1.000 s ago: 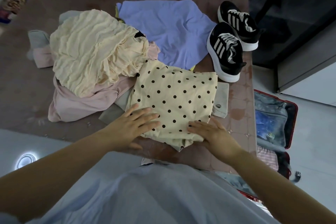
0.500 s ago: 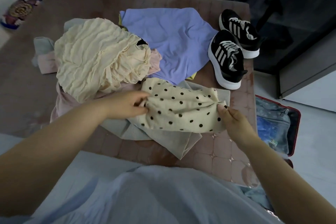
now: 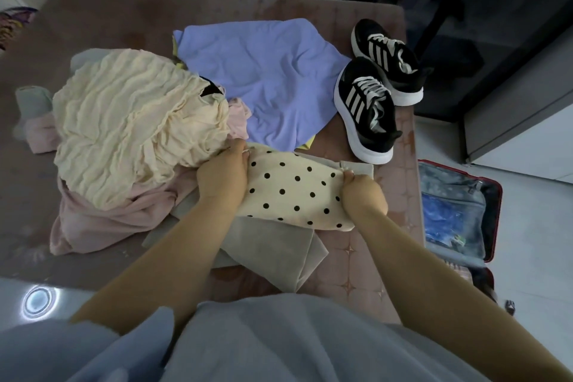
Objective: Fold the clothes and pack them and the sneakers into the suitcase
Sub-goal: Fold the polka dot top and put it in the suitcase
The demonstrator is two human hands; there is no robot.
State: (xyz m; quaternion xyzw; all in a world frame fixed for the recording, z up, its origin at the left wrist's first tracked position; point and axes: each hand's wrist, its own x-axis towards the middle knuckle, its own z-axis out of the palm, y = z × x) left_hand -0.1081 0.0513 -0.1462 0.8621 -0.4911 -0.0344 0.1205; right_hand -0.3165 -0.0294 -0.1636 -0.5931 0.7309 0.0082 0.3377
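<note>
A cream polka-dot garment (image 3: 294, 192), folded into a narrow bundle, lies on a grey garment (image 3: 273, 245) near the bed's front edge. My left hand (image 3: 223, 174) grips its left end and my right hand (image 3: 362, 192) grips its right end. Behind it lie a crinkled cream garment (image 3: 133, 121), a pink garment (image 3: 102, 220) and a lilac shirt (image 3: 266, 77). Two black sneakers (image 3: 369, 112) with white stripes stand at the bed's right side. The open red suitcase (image 3: 493, 214) lies on the floor to the right, with blue items inside.
The clothes rest on a brown quilted bed (image 3: 124, 15). A dark wardrobe (image 3: 483, 15) stands at the back right. A round light reflection (image 3: 38, 301) shows on the glossy floor at the lower left. My light blue top fills the bottom of the view.
The polka-dot garment went from a flat square under my palms to a narrower bundle folded over. Both hands moved from its near edge to its two ends and now grip it.
</note>
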